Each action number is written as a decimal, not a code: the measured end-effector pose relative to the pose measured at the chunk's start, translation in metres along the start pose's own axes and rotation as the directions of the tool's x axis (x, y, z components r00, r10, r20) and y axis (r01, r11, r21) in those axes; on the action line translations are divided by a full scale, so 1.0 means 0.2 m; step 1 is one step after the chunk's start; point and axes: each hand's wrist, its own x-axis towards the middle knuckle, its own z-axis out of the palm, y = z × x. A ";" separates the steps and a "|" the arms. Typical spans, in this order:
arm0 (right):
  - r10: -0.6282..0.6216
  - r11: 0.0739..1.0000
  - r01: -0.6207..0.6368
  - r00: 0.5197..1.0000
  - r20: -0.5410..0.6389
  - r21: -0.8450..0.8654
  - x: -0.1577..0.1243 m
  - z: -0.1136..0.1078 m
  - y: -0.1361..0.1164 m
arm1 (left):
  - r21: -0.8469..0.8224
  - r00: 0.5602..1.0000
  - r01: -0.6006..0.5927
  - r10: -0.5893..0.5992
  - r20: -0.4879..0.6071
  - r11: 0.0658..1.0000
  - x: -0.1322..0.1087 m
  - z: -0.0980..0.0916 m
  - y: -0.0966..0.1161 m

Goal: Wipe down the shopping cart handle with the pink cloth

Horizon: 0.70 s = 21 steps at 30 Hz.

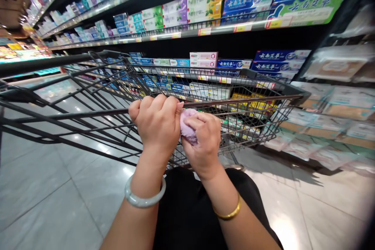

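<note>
My left hand (158, 121), with a pale bangle on its wrist, is wrapped round the top rail of a dark wire shopping cart (249, 101). Right beside it, my right hand (203, 136) is closed on a fuzzy lilac cloth (189, 125), which is bunched against the cart's rail. Part of the cloth lies hidden under the fingers. A gold bracelet circles my right wrist. The cart stands right in front of my body, and its basket is seen from the side.
Shelves (164, 33) of boxed toothpaste run along the aisle behind the cart. Hanging packs (336, 97) fill a rack on the right. Light floor tiles (58, 187) spread to both sides. A brightly lit display (26, 56) stands far off at the left.
</note>
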 end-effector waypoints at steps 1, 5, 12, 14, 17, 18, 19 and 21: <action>-0.009 1.000 0.009 1.000 -0.003 -0.001 0.00 0.00 0.00 | 0.000 1.000 -0.003 0.003 0.002 1.000 0.00 0.00 0.00; 0.054 0.998 -0.057 0.993 -0.104 -0.021 0.01 -0.03 0.05 | -0.018 1.000 -0.002 0.002 0.010 1.000 0.00 0.00 0.00; -0.003 1.000 0.003 1.000 0.029 -0.007 -0.03 0.00 0.02 | -0.009 1.000 -0.006 0.006 -0.003 1.000 0.00 0.00 -0.01; -0.027 1.000 0.027 0.999 0.025 -0.010 -0.03 -0.01 0.03 | -0.008 1.000 -0.014 0.014 -0.007 1.000 0.00 0.00 -0.01; 0.023 0.999 -0.026 0.997 -0.078 -0.040 -0.02 -0.04 0.07 | -0.029 1.000 -0.015 0.015 -0.005 0.999 0.00 0.00 -0.01; 0.048 0.997 -0.054 0.992 -0.113 -0.050 -0.01 -0.05 0.09 | -0.034 1.000 -0.016 0.015 -0.009 0.999 0.00 0.00 -0.01; 0.069 0.996 -0.076 0.989 -0.133 -0.054 -0.01 -0.06 0.09 | -0.036 1.000 -0.016 0.016 -0.011 0.999 0.00 0.01 -0.01; 0.080 0.995 -0.085 0.990 -0.115 -0.043 -0.01 -0.06 0.09 | -0.039 1.000 -0.010 0.010 -0.012 0.999 0.00 0.01 -0.01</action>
